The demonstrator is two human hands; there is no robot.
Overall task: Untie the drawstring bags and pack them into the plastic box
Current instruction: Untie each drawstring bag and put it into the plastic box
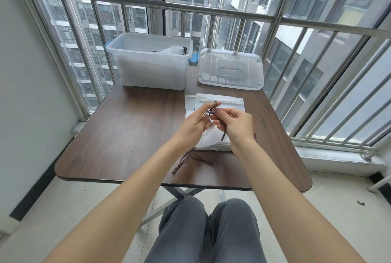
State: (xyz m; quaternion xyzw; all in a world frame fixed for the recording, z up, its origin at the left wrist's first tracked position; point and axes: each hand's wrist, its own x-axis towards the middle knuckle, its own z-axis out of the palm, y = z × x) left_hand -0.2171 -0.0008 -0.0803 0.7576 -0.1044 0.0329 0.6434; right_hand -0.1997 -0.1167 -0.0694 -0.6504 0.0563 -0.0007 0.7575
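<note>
Drawstring bags [213, 142] sit stacked at centre frame, and I have both hands on one bag's dark cord [212, 110].
My left hand [193, 124] and right hand [237, 124] each pinch the cord between thumb and fingertips, just above the white stack on the brown table [127, 135]. Loose cord ends [190, 160] trail off the stack's near edge. At upper left stands the plastic box [151, 63], open, with white bags inside; its lid [230, 69] lies just beside it, to the right.
</note>
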